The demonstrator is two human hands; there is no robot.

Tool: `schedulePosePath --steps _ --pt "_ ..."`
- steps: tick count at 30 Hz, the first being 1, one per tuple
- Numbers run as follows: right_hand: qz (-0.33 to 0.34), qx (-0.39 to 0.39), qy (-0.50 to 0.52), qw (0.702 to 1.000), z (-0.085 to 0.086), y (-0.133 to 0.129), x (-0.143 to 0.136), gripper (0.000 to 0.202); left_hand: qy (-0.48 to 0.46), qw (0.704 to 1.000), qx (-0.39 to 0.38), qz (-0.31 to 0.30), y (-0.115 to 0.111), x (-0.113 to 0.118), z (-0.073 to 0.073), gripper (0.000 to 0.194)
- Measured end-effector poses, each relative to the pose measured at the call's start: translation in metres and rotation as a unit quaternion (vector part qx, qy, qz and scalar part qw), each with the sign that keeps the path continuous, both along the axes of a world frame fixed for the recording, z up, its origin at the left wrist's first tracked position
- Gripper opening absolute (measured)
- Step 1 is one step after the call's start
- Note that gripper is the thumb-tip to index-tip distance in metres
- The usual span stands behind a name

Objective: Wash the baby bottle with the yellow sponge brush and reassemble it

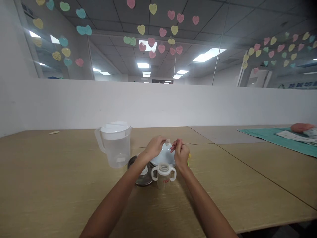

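Above a pale bowl, my left hand pinches a small clear piece that looks like a bottle nipple. Just to its right, my right hand is closed with the fingers curled; whatever it holds is too small to name. In front of the bowl stands an open clear bottle with two white handles. A round metal dish with a white part in it lies left of the bottle, partly behind my left forearm.
A clear pitcher with a white lid stands left of the metal dish. Something yellow shows behind my right hand. At the far right lies a green cloth with a reddish item on it. A white wall rises behind the table.
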State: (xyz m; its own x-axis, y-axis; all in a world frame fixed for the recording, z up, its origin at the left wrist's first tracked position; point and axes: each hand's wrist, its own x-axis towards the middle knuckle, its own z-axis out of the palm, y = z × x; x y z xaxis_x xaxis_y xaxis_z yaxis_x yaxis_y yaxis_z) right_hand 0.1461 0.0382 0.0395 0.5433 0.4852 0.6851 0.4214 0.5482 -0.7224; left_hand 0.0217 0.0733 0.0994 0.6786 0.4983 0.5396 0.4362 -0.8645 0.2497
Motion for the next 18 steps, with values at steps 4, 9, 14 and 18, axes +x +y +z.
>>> schedulePosePath --steps 4,9,14,18 --pt "0.034 -0.021 -0.045 0.998 0.001 0.0 0.001 0.056 0.035 0.999 -0.01 -0.008 -0.004 0.005 -0.004 0.029" --pt "0.005 0.011 -0.029 1.0 0.004 -0.004 0.005 0.055 0.018 1.0 0.01 0.008 0.002 0.0 -0.006 0.028" --pt "-0.079 0.095 0.064 0.99 0.007 -0.006 0.007 0.052 -0.001 1.0 -0.005 -0.02 0.002 -0.006 0.002 0.026" --pt "-0.078 0.083 0.057 0.992 0.005 -0.003 0.002 0.052 0.019 0.999 0.004 -0.046 -0.01 -0.002 0.01 0.025"
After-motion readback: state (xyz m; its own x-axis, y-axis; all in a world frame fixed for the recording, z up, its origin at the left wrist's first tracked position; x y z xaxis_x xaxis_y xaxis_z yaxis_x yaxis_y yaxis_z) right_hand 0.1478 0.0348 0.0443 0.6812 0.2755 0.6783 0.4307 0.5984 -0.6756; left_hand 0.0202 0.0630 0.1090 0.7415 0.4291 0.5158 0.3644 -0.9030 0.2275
